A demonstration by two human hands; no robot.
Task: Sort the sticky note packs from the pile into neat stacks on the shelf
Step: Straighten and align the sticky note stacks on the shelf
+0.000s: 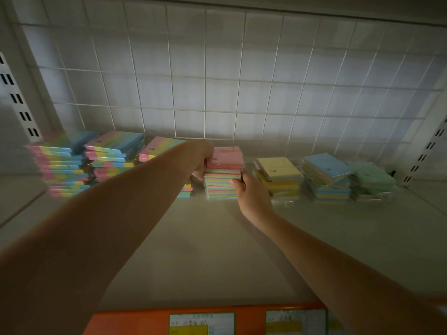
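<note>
Starting at the far left of the shelf (217, 238), you have a tall stack of rainbow-striped packs (61, 165), blurred at its edge, then a second striped stack (113, 151) just beside it, and a third striped stack (159, 147) partly hidden behind your left forearm. These long packs lie with their long axis running toward the back grid panel (217, 81).

Your left hand (202, 160) reaches over to the left side of the middle stack (222, 182), fingers curled round the pink-topped pack (226, 157) at its top; the grip looks closed on that pack, though the fingertips are hidden behind it. Your right hand (251, 192) is on the opposite side, fingers curled against the right edge of the same stack, about midway up, steadying it.

So the pack lies directly between your two hands, squarish, flat, and sitting slightly skewed on the layers below. Your left hand is the one actually on it; I judge the next move is to square it to the stack, pushing it rightward against your right hand.

Further right stand a yellow stack (278, 175), a blue-topped stack (326, 177) and a green stack (372, 181), all a bit loose. An orange box (145, 320) sits at the near edge.
</note>
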